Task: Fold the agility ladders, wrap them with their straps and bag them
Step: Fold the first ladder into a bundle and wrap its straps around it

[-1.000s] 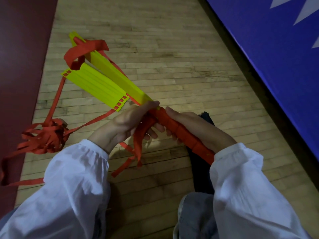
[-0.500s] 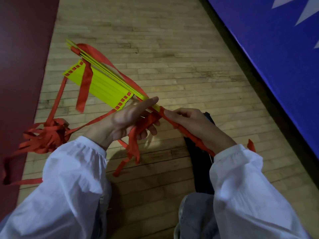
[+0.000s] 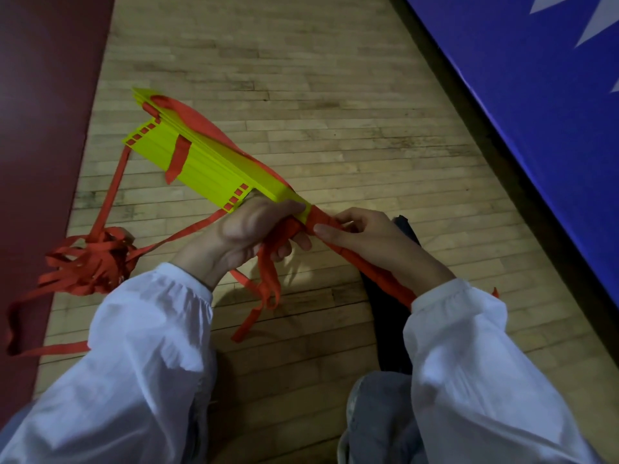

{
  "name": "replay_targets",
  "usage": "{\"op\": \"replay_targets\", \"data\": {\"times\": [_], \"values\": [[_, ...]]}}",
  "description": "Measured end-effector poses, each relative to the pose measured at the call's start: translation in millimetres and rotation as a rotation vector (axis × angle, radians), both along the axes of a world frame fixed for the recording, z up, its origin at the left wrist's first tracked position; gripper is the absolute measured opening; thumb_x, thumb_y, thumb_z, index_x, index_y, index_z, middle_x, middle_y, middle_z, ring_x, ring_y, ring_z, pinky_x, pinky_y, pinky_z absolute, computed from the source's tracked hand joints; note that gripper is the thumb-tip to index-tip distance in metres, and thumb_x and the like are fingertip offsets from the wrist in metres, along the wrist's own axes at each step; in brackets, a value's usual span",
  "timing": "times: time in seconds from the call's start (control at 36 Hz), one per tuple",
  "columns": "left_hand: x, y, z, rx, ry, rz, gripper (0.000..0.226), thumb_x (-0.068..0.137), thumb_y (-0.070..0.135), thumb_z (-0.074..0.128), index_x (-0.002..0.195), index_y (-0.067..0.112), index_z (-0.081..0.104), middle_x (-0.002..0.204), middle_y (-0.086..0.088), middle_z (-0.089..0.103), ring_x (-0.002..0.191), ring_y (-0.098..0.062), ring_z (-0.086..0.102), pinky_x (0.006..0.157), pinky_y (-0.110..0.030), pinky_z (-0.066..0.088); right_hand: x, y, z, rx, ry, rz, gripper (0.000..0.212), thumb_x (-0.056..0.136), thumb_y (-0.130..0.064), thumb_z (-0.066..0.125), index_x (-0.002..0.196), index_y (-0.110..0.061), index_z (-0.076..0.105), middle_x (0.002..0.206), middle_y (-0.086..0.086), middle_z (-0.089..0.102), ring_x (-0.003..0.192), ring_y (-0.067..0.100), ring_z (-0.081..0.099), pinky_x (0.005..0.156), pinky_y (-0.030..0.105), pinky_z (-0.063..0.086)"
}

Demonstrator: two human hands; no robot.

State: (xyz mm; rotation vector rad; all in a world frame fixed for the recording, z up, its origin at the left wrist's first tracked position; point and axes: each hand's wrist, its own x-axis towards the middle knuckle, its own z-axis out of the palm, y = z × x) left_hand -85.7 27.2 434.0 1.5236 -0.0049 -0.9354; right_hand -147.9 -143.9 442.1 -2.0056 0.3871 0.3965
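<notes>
A pale wooden plank floor point(image 3: 335, 128) filled the middle of the view, bordered on the right by a large blue panel point(image 3: 536, 112) and on the left by a dark red surface point(image 3: 43, 95). Two white sleeves point(image 3: 134, 363) reached in from the near edge. Held above the floor, the folded ladder point(image 3: 207, 165) pointed far-left as a stack of yellow rungs, its far end fanned slightly, with a shorter group of rungs splayed to the left. Its near end was bound in red strap point(image 3: 318, 218), and the wrapped length ran on under the right wrist. A loose tangle of strap point(image 3: 90, 262) lay on the floor at the left, straddling the edge of the dark red surface, with lines running up to the rungs. A black bag point(image 3: 392, 323) lay on the floor beneath the right forearm. The left hand point(image 3: 244, 232) was curled round the folded ladder just where yellow met red. The right hand point(image 3: 375, 242), just beside it, pinched the strap wrapping between thumb and bent fingers. Loose strap ends point(image 3: 268, 286) dangled below the left hand.
</notes>
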Motion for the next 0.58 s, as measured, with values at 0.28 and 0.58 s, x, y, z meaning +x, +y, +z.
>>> {"op": "replay_targets", "data": {"times": [0.28,0.58], "values": [[-3.4,2.0,-1.0,-0.053,0.000,-0.084,0.027,0.099,0.019,0.048,0.086,0.000,0.063,0.066,-0.010,0.069,0.036,-0.012,0.054,0.033,-0.018,0.044,-2.5,-5.7,2.0,0.083,0.074,0.028,0.035,0.086,-0.047,0.063,0.111,-0.023,0.067,0.100,-0.001,0.071,0.090,0.014,0.068,0.075,0.025,0.053],[-3.1,7.5,4.1,-0.077,0.131,-0.109,0.042,0.091,0.042,0.051,0.097,0.001,0.059,0.071,-0.013,0.060,0.050,-0.025,0.061,0.044,-0.030,0.052,1.4,-3.6,-2.6,0.032,-0.143,0.011,0.013,0.082,-0.030,0.074,0.089,-0.027,0.065,0.087,-0.010,0.067,0.075,0.001,0.063,0.061,0.011,0.047]]}}
